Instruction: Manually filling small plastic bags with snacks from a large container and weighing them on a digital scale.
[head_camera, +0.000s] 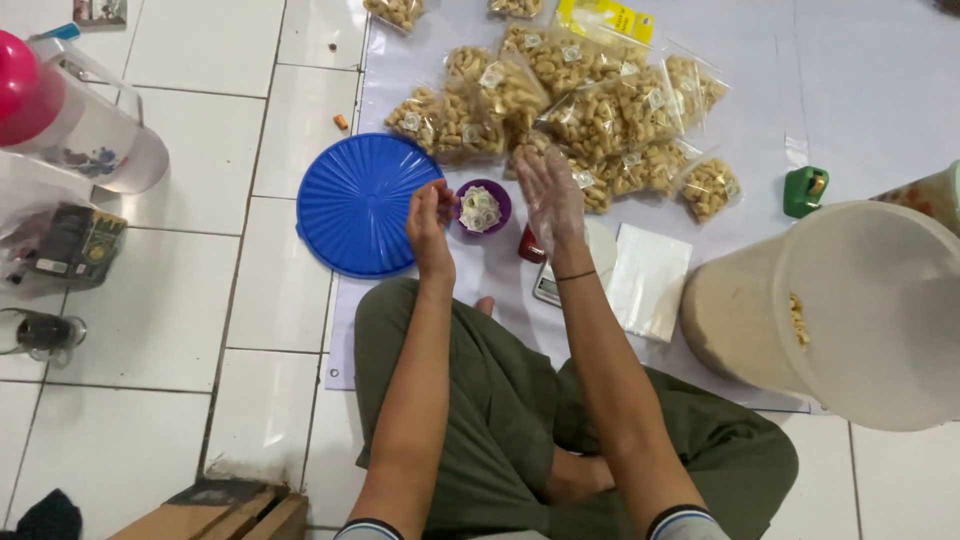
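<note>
Setting: a person sits cross-legged on a tiled floor, with a pale sheet spread in front of the knees.
Left hand: raised just left of the small purple bowl, fingers curled and pinched together; whether they hold one of the small items is too small to tell.
Right hand: raised just right of the bowl, fingers stretched out and open, covered by what looks like a thin clear plastic bag or glove.
Purple bowl: lies on the sheet directly between the two hands, holding a heap of small pale packets; the left hand is the nearer, almost touching its rim.
Direction from the body: straight ahead, past the knees, short reach for either arm.
Blue round lid: flat on the floor, touching the left side of the left hand's position.
Filled snack bags: a pile beyond both hands, long axis running left to right.
Large pale tub: tipped on its side, well to the right.
</note>
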